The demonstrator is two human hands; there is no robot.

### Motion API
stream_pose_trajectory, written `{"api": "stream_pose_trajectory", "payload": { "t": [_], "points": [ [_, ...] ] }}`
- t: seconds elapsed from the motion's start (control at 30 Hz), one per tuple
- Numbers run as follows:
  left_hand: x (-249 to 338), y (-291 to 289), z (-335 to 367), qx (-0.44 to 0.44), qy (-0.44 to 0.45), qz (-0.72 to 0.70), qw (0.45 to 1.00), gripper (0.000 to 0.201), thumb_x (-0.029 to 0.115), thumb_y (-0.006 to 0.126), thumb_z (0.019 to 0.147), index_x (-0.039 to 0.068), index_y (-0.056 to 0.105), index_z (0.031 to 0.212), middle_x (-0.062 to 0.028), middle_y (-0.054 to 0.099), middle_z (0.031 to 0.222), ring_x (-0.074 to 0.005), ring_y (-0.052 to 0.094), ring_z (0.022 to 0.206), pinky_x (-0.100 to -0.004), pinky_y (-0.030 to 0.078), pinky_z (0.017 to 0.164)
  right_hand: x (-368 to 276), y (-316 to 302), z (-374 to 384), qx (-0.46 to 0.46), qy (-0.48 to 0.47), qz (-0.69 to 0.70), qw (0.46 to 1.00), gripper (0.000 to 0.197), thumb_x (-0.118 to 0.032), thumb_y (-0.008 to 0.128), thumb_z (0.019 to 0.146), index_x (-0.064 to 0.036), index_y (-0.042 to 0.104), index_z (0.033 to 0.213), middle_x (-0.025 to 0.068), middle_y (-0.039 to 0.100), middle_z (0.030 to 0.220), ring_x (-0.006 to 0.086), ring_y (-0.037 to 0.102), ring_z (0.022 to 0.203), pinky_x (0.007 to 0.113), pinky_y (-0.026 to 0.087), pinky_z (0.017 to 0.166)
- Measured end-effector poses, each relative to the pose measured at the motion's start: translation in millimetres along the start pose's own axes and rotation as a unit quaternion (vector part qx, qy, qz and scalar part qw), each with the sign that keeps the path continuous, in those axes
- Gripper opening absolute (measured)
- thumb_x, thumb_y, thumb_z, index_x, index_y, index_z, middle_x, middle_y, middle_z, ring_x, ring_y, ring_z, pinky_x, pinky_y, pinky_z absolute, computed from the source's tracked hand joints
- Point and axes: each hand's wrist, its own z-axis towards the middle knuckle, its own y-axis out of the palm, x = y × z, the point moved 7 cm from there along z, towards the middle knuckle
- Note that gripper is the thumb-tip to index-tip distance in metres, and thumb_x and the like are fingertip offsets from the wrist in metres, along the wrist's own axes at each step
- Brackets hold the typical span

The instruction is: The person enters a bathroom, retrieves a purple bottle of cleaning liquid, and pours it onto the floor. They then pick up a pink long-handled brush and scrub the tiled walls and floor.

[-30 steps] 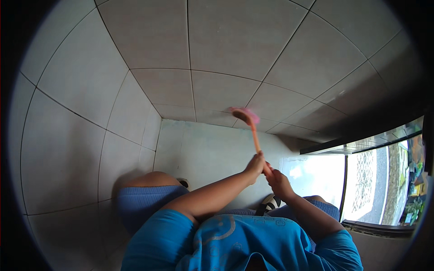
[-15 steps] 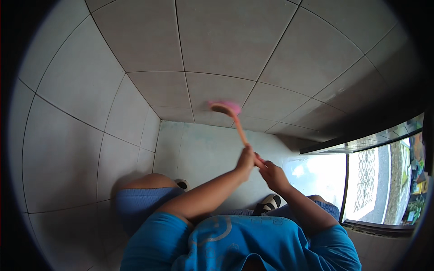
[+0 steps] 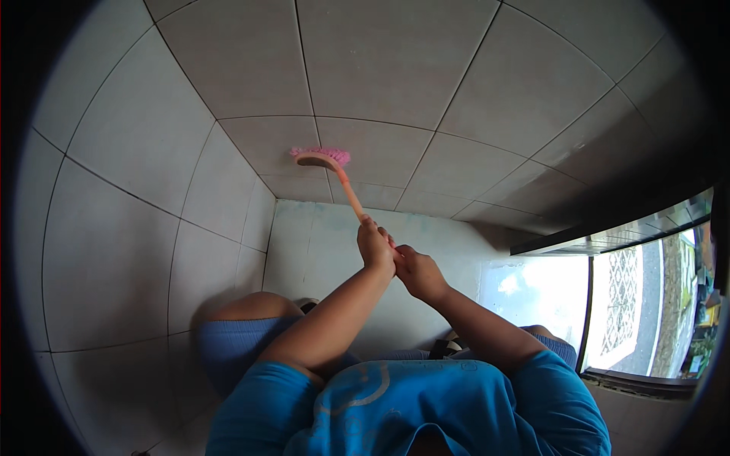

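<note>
A long-handled scrub brush [image 3: 349,190] with an orange-pink handle and pink bristles reaches up to the tiled wall [image 3: 380,68] in front of me. Its bristles lie against the low part of that wall, left of the middle; from here I cannot tell how hard they press. My left hand [image 3: 375,245] is wrapped round the handle below the head. Just behind it, my right hand [image 3: 420,273] grips the handle's lower end. Most of the grip is hidden by the fingers.
A second tiled wall [image 3: 114,197] rises on my left and meets the front wall in a corner. Pale floor [image 3: 426,235] lies below. At right stand a dark-framed door [image 3: 608,242] and a bright doorway. My knees [image 3: 251,311] and sandals frame the space.
Both hands have swung the brush to the left along the wall and slightly up. Its head now sits nearer the left corner. Both hands keep their hold.
</note>
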Motion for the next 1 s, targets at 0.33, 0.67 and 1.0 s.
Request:
{"api": "stream_pose_trajectory", "payload": {
  "t": [0.33, 0.67, 1.0],
  "points": [
    [-87, 41, -85, -0.301, -0.18, 0.237, 0.906, 0.03, 0.035, 0.029, 0.094, 0.008, 0.037, 0.086, -0.0048, 0.046, 0.062, -0.0176, 0.051, 0.053, -0.0315, 0.044, 0.051, 48, -46, -114, 0.074, 0.117, 0.046, 0.989, 0.024, -0.016, 0.051, 0.083, -0.0004, 0.046, 0.101, 0.0254, 0.057, 0.075, 0.0432, 0.055, 0.073, 0.045, 0.043, 0.059],
    [28, 20, -18, -0.041, 0.04, 0.024, 0.998, 0.028, 0.035, 0.038, 0.091, 0.012, 0.035, 0.076, 0.0025, 0.03, 0.053, -0.009, 0.028, 0.043, -0.0241, 0.029, 0.041, -23, -19, -3, 0.023, -0.006, 0.028, 0.999, 0.028, -0.016, 0.054, 0.08, -0.0017, 0.05, 0.103, 0.0238, 0.058, 0.074, 0.0398, 0.057, 0.072, 0.043, 0.045, 0.062],
    [-67, 58, -91, -0.318, -0.114, 0.237, 0.911, 0.027, 0.032, 0.034, 0.093, 0.008, 0.038, 0.081, -0.003, 0.044, 0.056, -0.0139, 0.048, 0.049, -0.0288, 0.043, 0.049, 33, -53, -117, 0.093, 0.16, 0.046, 0.982, 0.027, -0.014, 0.052, 0.082, -0.0011, 0.047, 0.105, 0.0227, 0.057, 0.071, 0.0385, 0.057, 0.065, 0.039, 0.044, 0.057]
  ]
}}
